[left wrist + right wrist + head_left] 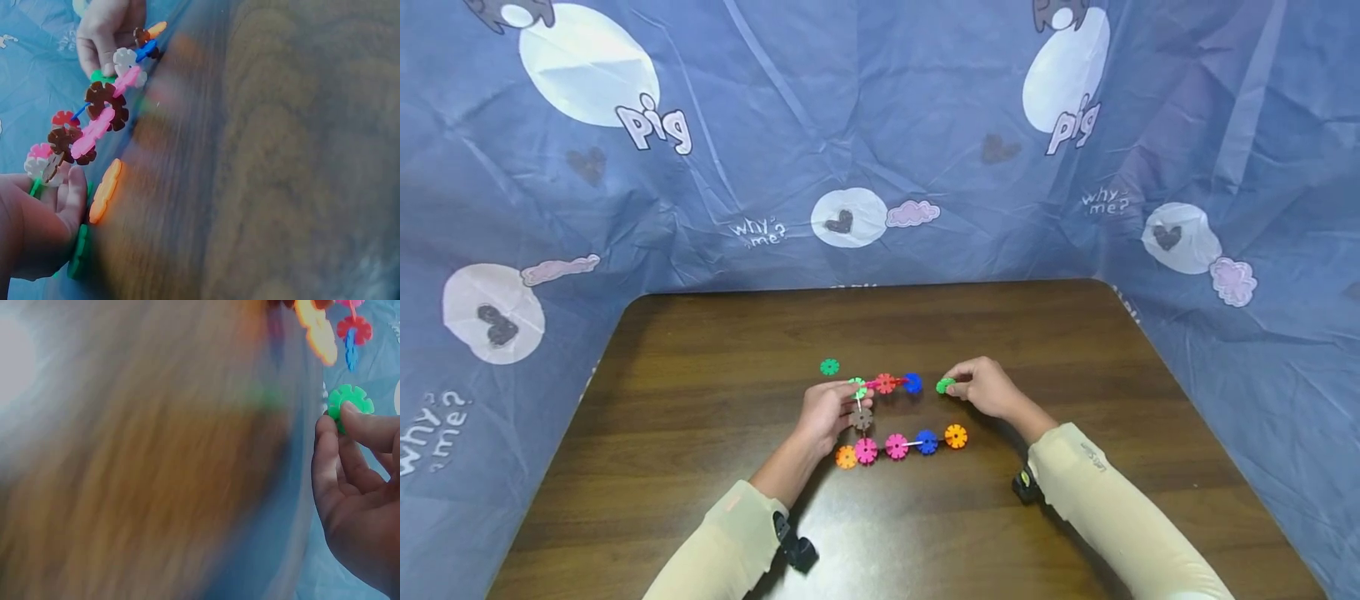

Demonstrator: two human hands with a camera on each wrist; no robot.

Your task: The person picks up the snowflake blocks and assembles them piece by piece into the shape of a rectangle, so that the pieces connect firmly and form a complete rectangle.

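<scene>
Notched plastic discs, slotted together, form a chain with a side row and two longer rows. My left hand (824, 414) grips this disc chain (896, 447) at its far left corner, around a light green disc (857, 387). The far row ends in a blue disc (912, 383), the near row in a yellow-orange disc (956, 436). Just right of the far row, my right hand (992, 388) pinches a single green disc (350, 402) between thumb and fingers. A gap separates that disc from the blue end. The left palm hides part of the corner.
A loose green disc (829, 367) lies on the wooden table (715, 342) beyond the left hand. Beside the chain's near left corner is an orange disc (846, 457). A printed blue cloth (880, 150) stands behind the table and along its sides.
</scene>
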